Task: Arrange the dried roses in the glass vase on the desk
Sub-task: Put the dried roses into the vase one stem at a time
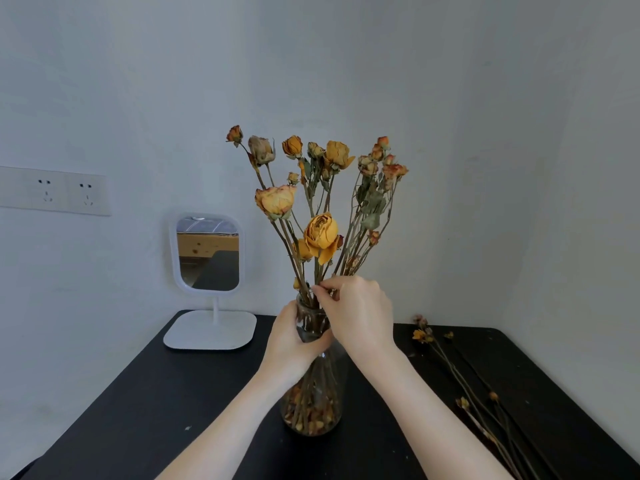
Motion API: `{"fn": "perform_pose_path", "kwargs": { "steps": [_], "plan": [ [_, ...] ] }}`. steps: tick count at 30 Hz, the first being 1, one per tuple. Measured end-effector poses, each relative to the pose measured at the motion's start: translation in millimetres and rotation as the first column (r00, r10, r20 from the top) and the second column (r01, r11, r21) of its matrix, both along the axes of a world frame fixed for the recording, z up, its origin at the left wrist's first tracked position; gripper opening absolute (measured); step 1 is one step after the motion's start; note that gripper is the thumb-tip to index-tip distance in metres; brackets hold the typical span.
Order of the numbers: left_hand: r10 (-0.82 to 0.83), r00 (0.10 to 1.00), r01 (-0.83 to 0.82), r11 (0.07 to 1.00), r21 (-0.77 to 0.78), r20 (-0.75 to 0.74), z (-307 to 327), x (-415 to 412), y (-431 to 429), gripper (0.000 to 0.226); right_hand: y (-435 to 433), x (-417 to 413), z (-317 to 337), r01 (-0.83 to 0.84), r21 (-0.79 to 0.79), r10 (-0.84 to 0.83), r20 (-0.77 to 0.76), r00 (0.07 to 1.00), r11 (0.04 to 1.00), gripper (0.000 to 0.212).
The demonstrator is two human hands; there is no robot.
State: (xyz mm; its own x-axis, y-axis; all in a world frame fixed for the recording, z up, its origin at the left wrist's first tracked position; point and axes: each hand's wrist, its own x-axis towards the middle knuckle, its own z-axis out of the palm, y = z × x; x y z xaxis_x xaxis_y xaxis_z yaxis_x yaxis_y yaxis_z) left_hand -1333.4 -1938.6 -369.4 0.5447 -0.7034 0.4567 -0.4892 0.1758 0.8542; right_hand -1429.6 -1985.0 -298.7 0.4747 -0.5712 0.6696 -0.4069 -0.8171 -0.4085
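Observation:
A clear glass vase stands in the middle of the black desk, with several dried yellow-orange roses rising from it and loose petals at its bottom. My left hand is wrapped around the vase's neck from the left. My right hand is just above the vase's mouth, its fingertips pinched on the rose stems where they leave the neck. Several more dried roses lie flat on the desk to the right.
A white stand mirror sits at the desk's back left corner. A double wall socket is on the left wall. White walls close the desk in behind and to the right.

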Motion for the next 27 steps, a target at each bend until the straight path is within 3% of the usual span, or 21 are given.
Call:
{"fn": "perform_pose_path", "kwargs": {
  "steps": [4, 7, 10, 12, 13, 16, 20, 23, 27],
  "plan": [
    [-0.002, 1.000, 0.002, 0.999, 0.043, -0.001, 0.8, -0.3, 3.0, 0.043, 4.5, -13.0, -1.4, -0.017, -0.018, 0.018, 0.034, 0.999, 1.000, 0.028],
    [0.004, 1.000, -0.004, 0.998, 0.070, 0.008, 3.6, -4.8, 10.1, 0.054, 6.4, -33.7, -6.4, -0.052, -0.010, 0.052, 0.057, 0.997, 0.999, 0.028],
    [0.259, 0.966, -0.259, 0.966, 0.021, 0.015, -5.6, -17.9, 22.0, 0.065, -1.4, -59.5, -18.1, -0.022, 0.058, 0.022, 0.000, 1.000, 0.998, 0.028],
    [0.449, 0.888, -0.444, 0.894, -0.068, 0.097, -16.1, -35.3, 34.8, 0.050, -13.2, -80.0, -28.2, 0.040, 0.131, -0.035, -0.044, 0.998, 0.991, 0.027],
    [0.464, 0.869, -0.446, 0.885, -0.132, 0.174, -22.3, -46.3, 40.6, 0.040, -21.1, -90.8, -33.9, 0.082, 0.174, -0.072, -0.059, 0.996, 0.981, 0.026],
    [0.290, 0.877, -0.236, 0.955, -0.181, 0.382, -37.7, -82.0, 48.1, 0.035, -48.4, -124.4, -53.3, 0.220, 0.282, -0.187, -0.139, 0.972, 0.934, 0.025],
    [0.011, 0.844, -0.049, 0.997, 0.056, 0.536, -49.7, -120.5, 25.5, 0.025, -81.7, -173.4, -79.5, 0.386, 0.352, -0.299, -0.278, 0.913, 0.853, 0.019],
    [-0.096, 0.832, -0.029, 0.976, 0.215, 0.547, -57.3, -142.5, -7.7, 0.021, -99.3, -208.3, -92.4, 0.472, 0.380, -0.344, -0.358, 0.868, 0.795, 0.017],
    [-0.171, 0.881, -0.014, 0.922, 0.386, 0.441, -64.0, -164.3, -54.1, 0.019, -114.2, -239.0, -104.1, 0.521, 0.418, -0.353, -0.416, 0.838, 0.744, 0.016]
  ]
}}
